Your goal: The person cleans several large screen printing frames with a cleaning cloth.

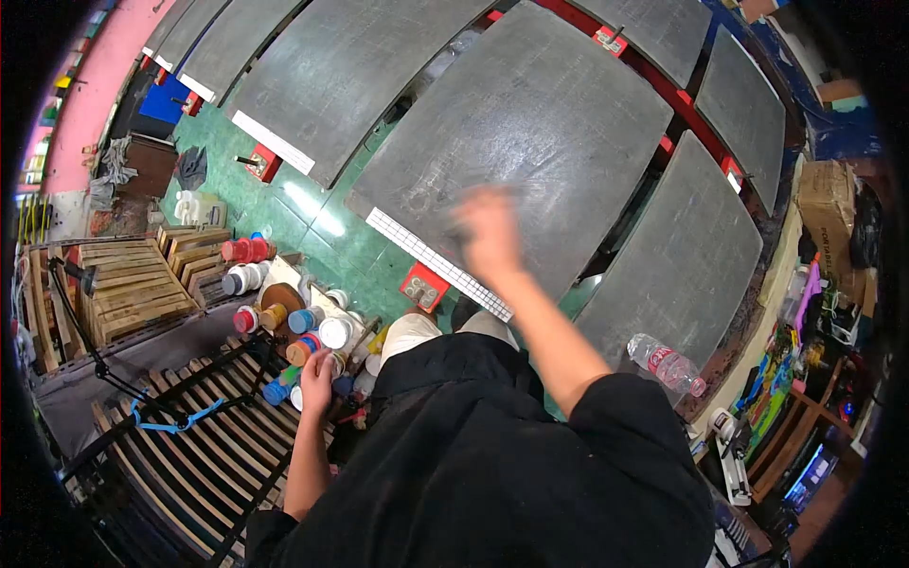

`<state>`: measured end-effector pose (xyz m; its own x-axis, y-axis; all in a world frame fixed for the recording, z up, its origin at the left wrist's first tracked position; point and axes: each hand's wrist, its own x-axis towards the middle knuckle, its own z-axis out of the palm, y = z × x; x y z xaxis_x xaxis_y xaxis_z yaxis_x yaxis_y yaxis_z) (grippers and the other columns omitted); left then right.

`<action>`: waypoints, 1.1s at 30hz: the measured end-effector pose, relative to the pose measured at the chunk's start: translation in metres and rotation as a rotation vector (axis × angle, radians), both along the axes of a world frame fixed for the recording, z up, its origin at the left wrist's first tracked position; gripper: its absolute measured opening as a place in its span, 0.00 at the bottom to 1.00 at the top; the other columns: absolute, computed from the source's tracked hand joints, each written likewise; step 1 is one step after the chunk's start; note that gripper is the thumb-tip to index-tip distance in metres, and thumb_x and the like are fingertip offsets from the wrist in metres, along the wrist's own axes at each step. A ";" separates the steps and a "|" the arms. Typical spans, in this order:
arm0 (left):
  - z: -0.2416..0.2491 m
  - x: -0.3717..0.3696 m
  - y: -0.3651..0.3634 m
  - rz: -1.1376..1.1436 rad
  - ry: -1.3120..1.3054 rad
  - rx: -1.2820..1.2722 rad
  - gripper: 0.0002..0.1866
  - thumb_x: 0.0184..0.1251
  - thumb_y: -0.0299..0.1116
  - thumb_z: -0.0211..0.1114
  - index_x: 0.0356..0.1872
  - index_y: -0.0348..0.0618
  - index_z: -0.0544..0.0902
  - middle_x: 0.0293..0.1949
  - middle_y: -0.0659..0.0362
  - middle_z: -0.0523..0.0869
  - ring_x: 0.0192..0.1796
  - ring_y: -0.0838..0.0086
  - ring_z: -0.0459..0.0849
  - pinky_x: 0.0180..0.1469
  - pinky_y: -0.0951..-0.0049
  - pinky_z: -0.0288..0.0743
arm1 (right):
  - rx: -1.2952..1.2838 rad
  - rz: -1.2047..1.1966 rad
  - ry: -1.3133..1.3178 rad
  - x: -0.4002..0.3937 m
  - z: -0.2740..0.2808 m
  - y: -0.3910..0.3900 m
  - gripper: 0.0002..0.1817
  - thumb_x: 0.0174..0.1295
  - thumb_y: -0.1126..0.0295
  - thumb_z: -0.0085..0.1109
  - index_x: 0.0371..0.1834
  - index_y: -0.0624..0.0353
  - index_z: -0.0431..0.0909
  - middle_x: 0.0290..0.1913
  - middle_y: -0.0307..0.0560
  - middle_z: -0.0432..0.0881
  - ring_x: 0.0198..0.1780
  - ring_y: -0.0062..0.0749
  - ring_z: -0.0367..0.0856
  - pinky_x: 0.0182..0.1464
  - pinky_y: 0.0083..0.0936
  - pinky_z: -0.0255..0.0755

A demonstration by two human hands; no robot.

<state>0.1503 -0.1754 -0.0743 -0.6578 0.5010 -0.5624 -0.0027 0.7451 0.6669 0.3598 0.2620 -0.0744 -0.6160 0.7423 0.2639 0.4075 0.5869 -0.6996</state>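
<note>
Over the near edge of the large grey board (530, 123), my right hand (489, 232) is smeared by motion. A small dark shape shows at its left side, too blurred to make out. A white strip with a black grid (436, 263) runs along the board's near edge, just below that hand. My left hand (317, 381) hangs at the lower left beside a group of paint jars, close to a white-lidded jar (335, 332). Its fingers are curled together, and what they hold, if anything, cannot be made out.
More grey boards (672, 256) stand around on red supports (424, 287). A plastic bottle (667, 363) lies on the right board. Wooden frames (133, 289) and a slatted rack (204, 426) are at the left. A cardboard box (826, 213) stands at the right.
</note>
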 end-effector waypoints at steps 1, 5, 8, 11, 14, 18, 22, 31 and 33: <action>0.017 0.004 0.027 0.053 -0.058 0.058 0.15 0.80 0.32 0.64 0.58 0.34 0.84 0.45 0.59 0.88 0.46 0.77 0.84 0.51 0.73 0.78 | -0.124 0.289 0.161 -0.034 -0.006 -0.029 0.24 0.50 0.83 0.55 0.50 0.51 0.87 0.61 0.52 0.85 0.68 0.53 0.78 0.74 0.48 0.68; 0.015 0.010 0.026 -0.123 -0.024 0.037 0.17 0.81 0.35 0.64 0.62 0.35 0.82 0.45 0.60 0.88 0.46 0.78 0.84 0.50 0.74 0.77 | -0.757 0.729 0.345 -0.097 0.058 -0.091 0.29 0.57 0.85 0.53 0.63 0.55 0.81 0.63 0.55 0.85 0.64 0.49 0.84 0.69 0.37 0.76; -0.033 0.025 -0.058 0.067 -0.223 -0.044 0.15 0.81 0.39 0.63 0.55 0.37 0.84 0.37 0.62 0.85 0.34 0.79 0.80 0.37 0.75 0.75 | -1.433 0.300 0.385 -0.081 0.056 -0.071 0.24 0.69 0.79 0.54 0.68 0.54 0.78 0.66 0.52 0.83 0.64 0.49 0.85 0.65 0.37 0.80; -0.034 0.059 -0.132 0.152 -0.335 -0.124 0.14 0.79 0.40 0.64 0.48 0.39 0.87 0.30 0.66 0.82 0.29 0.82 0.75 0.32 0.75 0.71 | -1.479 -0.089 0.772 0.000 0.092 0.031 0.20 0.77 0.66 0.61 0.69 0.58 0.75 0.63 0.49 0.83 0.57 0.44 0.88 0.54 0.48 0.89; -0.006 0.088 -0.175 -0.030 -0.263 -0.605 0.22 0.73 0.45 0.70 0.55 0.35 0.88 0.49 0.52 0.94 0.53 0.68 0.90 0.57 0.64 0.81 | -0.463 -0.436 0.580 0.090 0.048 0.140 0.21 0.65 0.75 0.73 0.61 0.57 0.82 0.54 0.44 0.89 0.54 0.36 0.88 0.59 0.35 0.81; 0.001 0.106 -0.186 0.092 -0.396 -0.560 0.21 0.75 0.43 0.70 0.56 0.36 0.88 0.46 0.55 0.93 0.51 0.70 0.90 0.55 0.66 0.82 | 0.048 -0.827 -0.230 0.164 -0.030 0.222 0.23 0.66 0.73 0.66 0.65 0.63 0.78 0.59 0.57 0.87 0.63 0.57 0.84 0.68 0.40 0.75; -0.021 0.093 -0.151 0.235 -0.405 -0.395 0.19 0.78 0.40 0.67 0.59 0.36 0.86 0.45 0.58 0.92 0.51 0.72 0.89 0.56 0.68 0.81 | 0.167 -0.485 -0.254 0.097 -0.032 0.156 0.26 0.66 0.75 0.60 0.69 0.56 0.77 0.74 0.61 0.75 0.80 0.59 0.66 0.81 0.55 0.58; 0.009 0.038 0.004 0.131 -0.350 -0.003 0.17 0.83 0.36 0.61 0.64 0.38 0.81 0.47 0.59 0.87 0.43 0.76 0.88 0.44 0.73 0.82 | -0.700 0.856 0.375 -0.105 0.057 -0.071 0.31 0.49 0.89 0.55 0.60 0.56 0.82 0.64 0.48 0.83 0.69 0.49 0.79 0.75 0.40 0.69; 0.009 0.039 -0.012 0.312 -0.398 0.023 0.17 0.84 0.37 0.61 0.64 0.38 0.81 0.49 0.59 0.86 0.41 0.77 0.86 0.43 0.74 0.81 | -1.024 0.366 0.500 -0.084 0.064 -0.046 0.26 0.58 0.88 0.57 0.60 0.56 0.82 0.62 0.46 0.84 0.64 0.38 0.82 0.69 0.34 0.73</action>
<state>0.1895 -0.1875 -0.0651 -0.5147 0.3300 -0.7913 -0.4802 0.6536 0.5850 0.2759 0.2158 -0.0107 -0.8321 0.5493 -0.0770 -0.1179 -0.3108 -0.9431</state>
